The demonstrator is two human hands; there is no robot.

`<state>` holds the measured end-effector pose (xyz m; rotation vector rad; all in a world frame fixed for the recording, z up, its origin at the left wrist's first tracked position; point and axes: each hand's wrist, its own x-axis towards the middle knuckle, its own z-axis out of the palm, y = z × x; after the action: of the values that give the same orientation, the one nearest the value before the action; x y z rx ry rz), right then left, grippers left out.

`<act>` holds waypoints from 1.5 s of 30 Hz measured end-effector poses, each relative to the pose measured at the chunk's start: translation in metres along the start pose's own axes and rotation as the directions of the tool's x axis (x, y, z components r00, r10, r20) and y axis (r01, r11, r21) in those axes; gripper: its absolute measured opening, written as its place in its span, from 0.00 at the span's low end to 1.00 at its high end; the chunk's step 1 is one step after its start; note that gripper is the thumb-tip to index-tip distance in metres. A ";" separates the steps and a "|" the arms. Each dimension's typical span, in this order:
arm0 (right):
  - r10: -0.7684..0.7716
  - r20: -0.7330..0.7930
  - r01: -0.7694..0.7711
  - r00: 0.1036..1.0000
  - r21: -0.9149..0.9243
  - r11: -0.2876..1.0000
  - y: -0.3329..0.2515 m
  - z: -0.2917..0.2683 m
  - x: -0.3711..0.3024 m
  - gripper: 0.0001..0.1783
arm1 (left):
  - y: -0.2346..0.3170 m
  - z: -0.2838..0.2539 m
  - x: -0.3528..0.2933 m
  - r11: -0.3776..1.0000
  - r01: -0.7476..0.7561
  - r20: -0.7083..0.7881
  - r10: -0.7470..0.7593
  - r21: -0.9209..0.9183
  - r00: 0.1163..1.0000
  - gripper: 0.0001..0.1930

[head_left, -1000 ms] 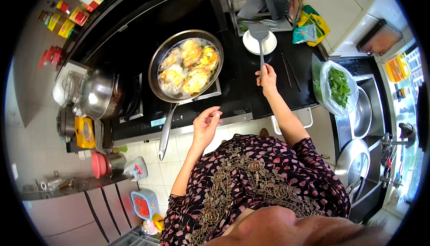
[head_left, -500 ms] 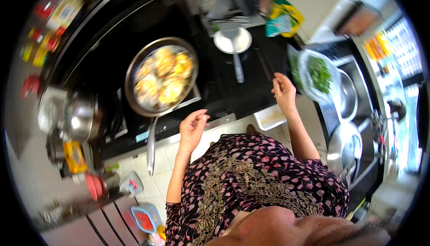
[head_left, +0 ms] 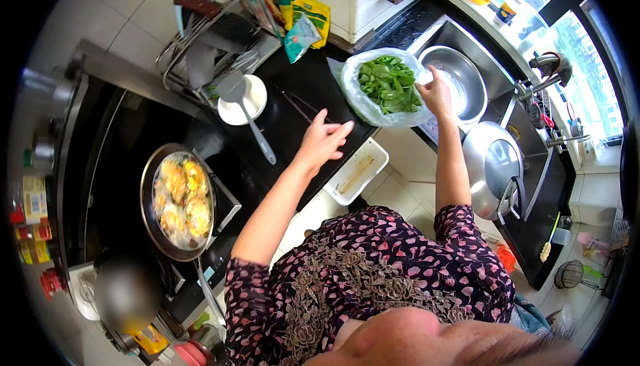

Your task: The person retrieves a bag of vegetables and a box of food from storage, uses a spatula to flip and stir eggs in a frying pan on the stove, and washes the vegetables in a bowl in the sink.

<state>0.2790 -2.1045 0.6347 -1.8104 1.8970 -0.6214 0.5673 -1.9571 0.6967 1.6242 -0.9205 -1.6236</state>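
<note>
A clear plastic bag (head_left: 368,109) full of leafy greens (head_left: 389,84) stands with its mouth spread wide on the black counter beside the sink. My right hand (head_left: 437,94) is at the bag's right rim, thumb and fingers closed around its edge. Left of the bag, over the counter's front edge, my left hand (head_left: 325,143) is open with fingers spread, holding nothing. A pair of dark chopsticks (head_left: 298,105) lies just beyond it. Farther left, a grey spatula (head_left: 259,138) rests across a white bowl (head_left: 227,111).
Several golden pieces (head_left: 175,186) sizzle in a frying pan (head_left: 148,213) on the stove, its handle jutting past the counter edge. A steel basin (head_left: 481,73) sits in the sink; a lidded pot (head_left: 475,159) stands nearer. Below the counter is a white tray (head_left: 379,161). A utensil rack (head_left: 175,66) stands behind.
The view has swung right. My right hand has gone from the counter to the bag's rim. My left hand has moved right, away from the pan, and its fingers have spread.
</note>
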 end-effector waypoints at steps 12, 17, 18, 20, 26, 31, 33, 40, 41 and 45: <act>-0.360 0.467 0.510 0.808 -0.247 0.824 -0.096 0.028 -0.041 0.57 | -0.021 0.029 0.067 0.867 -0.138 -0.274 0.002 -0.478 0.962 0.17; -0.580 0.628 0.541 0.519 0.284 0.792 -0.109 0.032 -0.011 0.54 | -0.013 -0.011 0.007 0.777 -0.272 -0.321 0.096 -0.568 0.942 0.18; -0.588 0.655 0.503 0.475 0.346 0.792 -0.113 0.040 -0.008 0.52 | -0.015 -0.022 -0.002 0.787 -0.296 -0.342 0.116 -0.542 0.933 0.18; -0.526 0.692 0.658 0.495 0.096 0.746 -0.132 0.063 -0.034 0.51 | -0.025 -0.042 -0.025 0.823 -0.268 -0.355 0.087 -0.501 0.931 0.16; -0.331 0.776 0.692 0.537 -0.181 0.699 -0.180 0.120 -0.088 0.54 | -0.053 -0.060 -0.055 0.858 -0.222 -0.377 0.037 -0.463 0.926 0.19; -0.424 0.615 0.700 0.665 -0.314 0.641 -0.170 0.174 -0.105 0.32 | -0.081 -0.059 -0.058 0.849 -0.235 -0.393 0.036 -0.473 0.919 0.16; -0.506 0.559 0.722 0.657 -0.275 0.635 -0.163 0.194 -0.106 0.26 | -0.093 -0.068 -0.058 0.837 -0.240 -0.381 0.041 -0.491 0.924 0.15; -0.688 0.442 0.780 0.575 -0.045 0.624 -0.170 0.149 -0.083 0.27 | -0.104 -0.075 -0.037 0.802 -0.342 -0.484 0.077 -0.489 0.872 0.13; -0.702 0.425 0.783 0.572 -0.029 0.621 -0.170 0.142 -0.082 0.27 | -0.102 -0.074 -0.034 0.805 -0.366 -0.510 0.093 -0.467 0.855 0.13; -0.718 0.393 0.774 0.575 0.023 0.633 -0.166 0.125 -0.078 0.29 | -0.095 -0.070 -0.025 0.786 -0.465 -0.558 0.189 -0.407 0.808 0.14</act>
<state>0.4899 -2.0353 0.6342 -2.6213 0.8664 -0.3350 0.6407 -1.8873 0.6312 1.2828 -0.4046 -1.0047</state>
